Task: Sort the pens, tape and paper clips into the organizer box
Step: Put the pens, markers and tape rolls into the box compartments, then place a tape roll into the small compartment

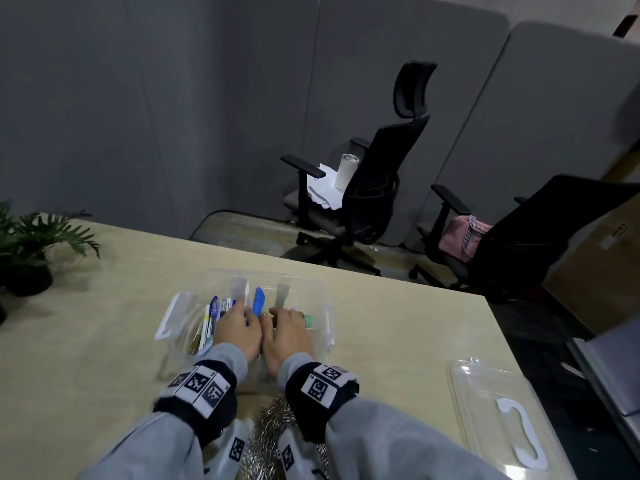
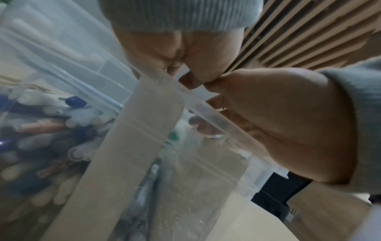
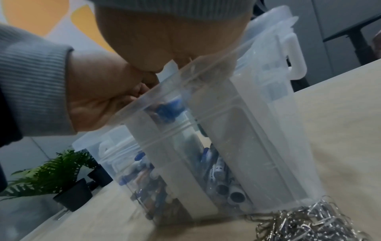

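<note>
Currently your left hand (image 1: 239, 329) and right hand (image 1: 289, 332) reach side by side into the clear organizer box (image 1: 322, 306) on the worktop (image 1: 104, 327); whether their fingers grip anything cannot be told. Pens (image 1: 211, 317) fill its left compartment. Paper clips (image 3: 305, 223) lie heaped against its near wall.

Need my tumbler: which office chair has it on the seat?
The chair with the headrest; the white tumbler stands on its seat. The other chair holds a pink bag.
</note>
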`<state>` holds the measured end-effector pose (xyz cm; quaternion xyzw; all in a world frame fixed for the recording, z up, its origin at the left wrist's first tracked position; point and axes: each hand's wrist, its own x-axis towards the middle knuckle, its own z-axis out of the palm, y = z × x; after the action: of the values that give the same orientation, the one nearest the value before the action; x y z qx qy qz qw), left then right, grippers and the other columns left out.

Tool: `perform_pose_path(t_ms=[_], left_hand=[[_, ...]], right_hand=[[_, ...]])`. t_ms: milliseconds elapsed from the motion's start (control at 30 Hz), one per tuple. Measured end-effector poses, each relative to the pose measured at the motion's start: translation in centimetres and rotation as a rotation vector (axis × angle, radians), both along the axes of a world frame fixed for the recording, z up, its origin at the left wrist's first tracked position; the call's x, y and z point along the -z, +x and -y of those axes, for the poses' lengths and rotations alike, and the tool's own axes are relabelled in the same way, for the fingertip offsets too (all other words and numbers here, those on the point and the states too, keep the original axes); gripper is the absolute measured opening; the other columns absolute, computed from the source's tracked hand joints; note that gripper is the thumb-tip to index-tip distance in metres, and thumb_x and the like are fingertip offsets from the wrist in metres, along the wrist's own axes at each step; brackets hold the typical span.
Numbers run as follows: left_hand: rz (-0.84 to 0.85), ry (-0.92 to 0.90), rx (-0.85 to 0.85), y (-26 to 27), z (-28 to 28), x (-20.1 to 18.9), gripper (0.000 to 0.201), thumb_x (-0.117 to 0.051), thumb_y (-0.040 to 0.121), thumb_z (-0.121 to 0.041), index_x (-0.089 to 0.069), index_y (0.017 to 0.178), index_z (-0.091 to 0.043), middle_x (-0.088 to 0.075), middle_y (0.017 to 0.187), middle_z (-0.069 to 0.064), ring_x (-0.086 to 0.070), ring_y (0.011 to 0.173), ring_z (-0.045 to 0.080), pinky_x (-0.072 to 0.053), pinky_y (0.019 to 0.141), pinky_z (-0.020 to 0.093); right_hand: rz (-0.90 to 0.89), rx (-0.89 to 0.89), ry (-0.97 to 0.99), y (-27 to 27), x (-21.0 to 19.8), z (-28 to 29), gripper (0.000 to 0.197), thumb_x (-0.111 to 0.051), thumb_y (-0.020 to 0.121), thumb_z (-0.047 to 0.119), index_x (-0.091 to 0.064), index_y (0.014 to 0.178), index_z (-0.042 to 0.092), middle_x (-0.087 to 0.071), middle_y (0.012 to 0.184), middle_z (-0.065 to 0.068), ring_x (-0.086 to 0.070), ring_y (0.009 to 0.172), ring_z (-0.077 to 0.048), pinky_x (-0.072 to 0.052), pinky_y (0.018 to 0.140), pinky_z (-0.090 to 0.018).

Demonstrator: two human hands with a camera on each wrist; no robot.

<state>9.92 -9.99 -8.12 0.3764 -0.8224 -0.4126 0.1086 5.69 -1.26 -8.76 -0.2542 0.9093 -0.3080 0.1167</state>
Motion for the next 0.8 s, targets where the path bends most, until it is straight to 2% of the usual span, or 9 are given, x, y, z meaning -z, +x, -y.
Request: perform_pose_path(t_ms=[133,233,400,533,567,633,700,733,800], left_hand=[[0.017,-0.049,0.023,-0.1,-0.3,0.3,0.038,-0.043,0.092,-0.009,-0.052,0.129,-0.008,-0.06,0.124,0.014,-0.056,0.112,0.031,-0.045,0.092,0.035],[-0.024,-0.077,0.042,-0.1,-0.3,0.4,0.031,-0.044,0.091,-0.007,-0.059,0.118,-0.007,-0.065,0.114,0.013,-0.059,0.104,0.029,-0.046,0.088,0.033],[-0.045,-0.144,0.11,0.4,-0.9,-0.3,0.022,-0.045,0.09,-0.006,-0.066,0.099,-0.008,-0.068,0.095,0.013,-0.06,0.086,0.029,-0.044,0.074,0.029],[-0.071,-0.196,0.133,0.5,-1.0,0.0,0.02,-0.049,0.087,-0.008,-0.068,0.093,-0.013,-0.069,0.089,0.008,-0.057,0.075,0.022,-0.042,0.067,0.025],[-0.095,-0.197,0.134,0.7,-1.0,0.1,0.02,-0.05,0.086,-0.007,-0.068,0.091,-0.013,-0.069,0.087,0.007,-0.057,0.073,0.02,-0.041,0.067,0.024],[-0.201,-0.143,0.153,1.2,-1.1,0.3,0.022,-0.05,0.086,-0.004,-0.067,0.086,-0.018,-0.069,0.084,0.005,-0.059,0.071,0.018,-0.045,0.068,0.025],[-0.418,-0.044,0.198,2.2,-1.3,0.3,0.034,-0.05,0.085,0.003,-0.063,0.087,-0.029,-0.068,0.081,0.001,-0.064,0.072,0.018,-0.054,0.069,0.029],[-0.511,-0.016,0.224,2.9,-1.5,0.2,0.04,-0.051,0.084,0.006,-0.061,0.091,-0.032,-0.067,0.081,-0.002,-0.065,0.074,0.016,-0.055,0.071,0.027],[-0.597,-0.046,0.283,4.6,-2.1,0.2,0.042,-0.054,0.083,0.008,-0.059,0.101,-0.029,-0.065,0.082,-0.008,-0.063,0.077,0.008,-0.052,0.071,0.015]], right_hand=[[0.036,0.04,-0.127,0.3,-0.1,-0.5,0.034,-0.033,0.101,0.036,-0.049,0.124,0.017,-0.048,0.127,-0.003,-0.05,0.114,-0.022,-0.039,0.096,-0.032],[0.069,0.054,-0.191,0.3,-0.2,-0.9,0.031,-0.035,0.101,0.033,-0.051,0.12,0.016,-0.054,0.122,-0.004,-0.052,0.111,-0.022,-0.041,0.093,-0.032],[0.124,0.031,-0.241,0.2,-0.7,-1.5,0.029,-0.039,0.1,0.032,-0.054,0.116,0.013,-0.064,0.108,-0.009,-0.059,0.098,-0.026,-0.045,0.085,-0.034],[0.179,0.072,-0.311,0.1,0.0,-1.8,0.025,-0.043,0.093,0.04,-0.057,0.101,0.021,-0.066,0.093,-0.012,-0.063,0.082,-0.03,-0.053,0.079,-0.046],[0.194,0.086,-0.342,-0.1,0.4,-2.0,0.024,-0.044,0.092,0.04,-0.058,0.096,0.021,-0.066,0.088,-0.011,-0.063,0.076,-0.028,-0.054,0.077,-0.046],[0.243,0.117,-0.438,-0.3,0.3,-3.0,0.017,-0.046,0.095,0.028,-0.059,0.09,0.019,-0.064,0.077,-0.005,-0.058,0.061,-0.019,-0.054,0.069,-0.038],[0.222,0.139,-0.532,-0.4,-0.2,-4.5,0.018,-0.046,0.097,0.019,-0.059,0.085,0.024,-0.062,0.071,0.0,-0.056,0.058,-0.014,-0.051,0.066,-0.034],[0.181,0.145,-0.543,-0.3,-0.4,-5.4,0.02,-0.046,0.097,0.017,-0.058,0.084,0.026,-0.063,0.072,0.001,-0.058,0.062,-0.015,-0.051,0.068,-0.034],[0.049,0.163,-0.508,0.0,-0.4,-7.3,0.015,-0.048,0.097,0.016,-0.06,0.092,0.024,-0.065,0.083,0.003,-0.061,0.077,-0.015,-0.05,0.075,-0.029]])
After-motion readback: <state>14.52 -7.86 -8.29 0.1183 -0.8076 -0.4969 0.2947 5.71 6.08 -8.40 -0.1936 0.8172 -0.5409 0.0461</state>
